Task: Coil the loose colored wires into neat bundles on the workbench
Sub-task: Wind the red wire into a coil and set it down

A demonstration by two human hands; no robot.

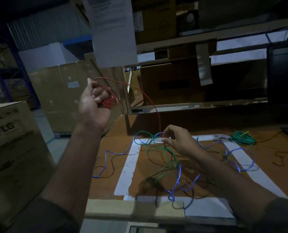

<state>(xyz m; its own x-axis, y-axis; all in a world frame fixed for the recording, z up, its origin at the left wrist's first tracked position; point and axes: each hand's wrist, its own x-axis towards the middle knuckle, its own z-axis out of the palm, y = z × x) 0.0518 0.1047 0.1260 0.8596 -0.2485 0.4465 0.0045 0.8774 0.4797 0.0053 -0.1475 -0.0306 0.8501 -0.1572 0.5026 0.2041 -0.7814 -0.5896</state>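
You are winding the red wire [146, 96] into a coil.
Your left hand [93, 105] is clamping the red loops, raised at the far left; your right hand [178, 142] is pinching the strand over the tabletop [198, 125]. Pulling hard is likely to snag the blue wire [178, 174] and green wire [163, 152] tangled below.

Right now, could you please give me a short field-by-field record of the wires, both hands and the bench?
left hand: raised above the bench's left edge, fist closed around red loops
red wire: partly coiled in the left hand, the free length arcs down to the right hand
right hand: low over the tangle, fingertips pinching the red wire
blue wire: loose, sprawled across the bench
green wire: loose, tangled with the blue
green bundle: already coiled, far right of the bench
workbench: brown top with a white taped rectangle
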